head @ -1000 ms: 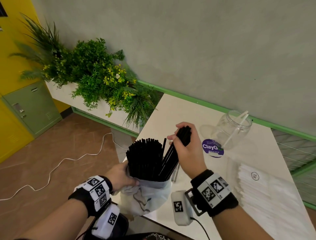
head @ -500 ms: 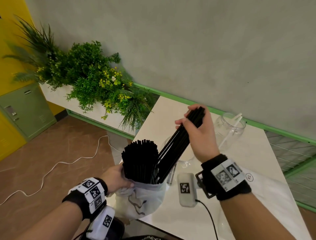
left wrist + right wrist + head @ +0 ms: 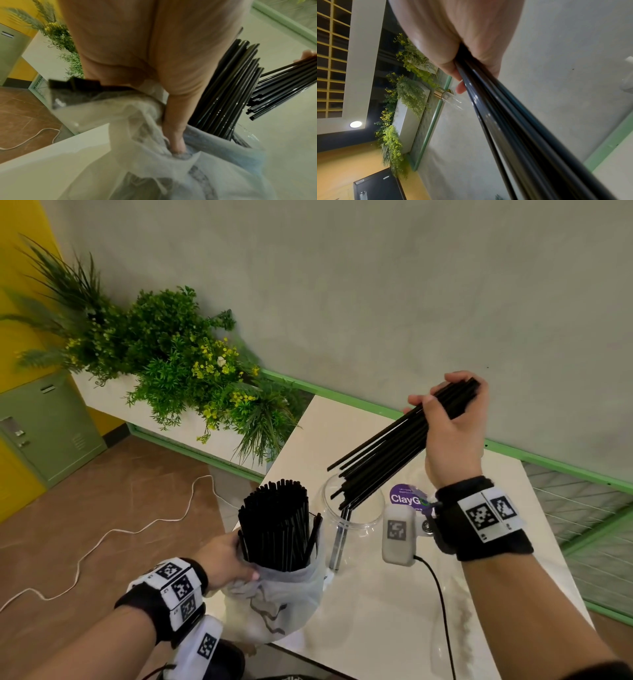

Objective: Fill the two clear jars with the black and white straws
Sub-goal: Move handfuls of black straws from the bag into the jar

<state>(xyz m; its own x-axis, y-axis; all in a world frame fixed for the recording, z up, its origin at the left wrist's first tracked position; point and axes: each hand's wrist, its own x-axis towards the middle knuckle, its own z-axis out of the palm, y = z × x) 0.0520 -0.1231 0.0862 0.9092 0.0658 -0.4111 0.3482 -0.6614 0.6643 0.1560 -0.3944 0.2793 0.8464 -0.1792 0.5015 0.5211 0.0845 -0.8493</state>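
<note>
My right hand (image 3: 445,398) grips a slanted bunch of black straws (image 3: 387,450) near its upper end. The bunch's lower ends hang over the mouth of a clear jar (image 3: 363,518) on the white table (image 3: 376,604); a couple of black straws stand inside the jar. My left hand (image 3: 236,559) holds the rim of a plastic bag (image 3: 274,604) with a dense pack of black straws (image 3: 274,525) upright in it. In the left wrist view the fingers (image 3: 175,142) pinch the bag (image 3: 214,169) beside the pack (image 3: 228,88). The right wrist view shows the bunch (image 3: 513,121) in my fist (image 3: 462,40). My right arm hides the second jar.
A purple round sticker (image 3: 406,498) lies on the table behind the jar. A planter of green plants (image 3: 178,364) stands left of the table. A white cable (image 3: 102,539) runs over the brown floor. A green rail (image 3: 548,457) and grey wall bound the table's far side.
My right hand has lifted the bunch of black straws out of the bag, up and to the right; its lower ends now hang over the jar. The left hand stays on the bag.
</note>
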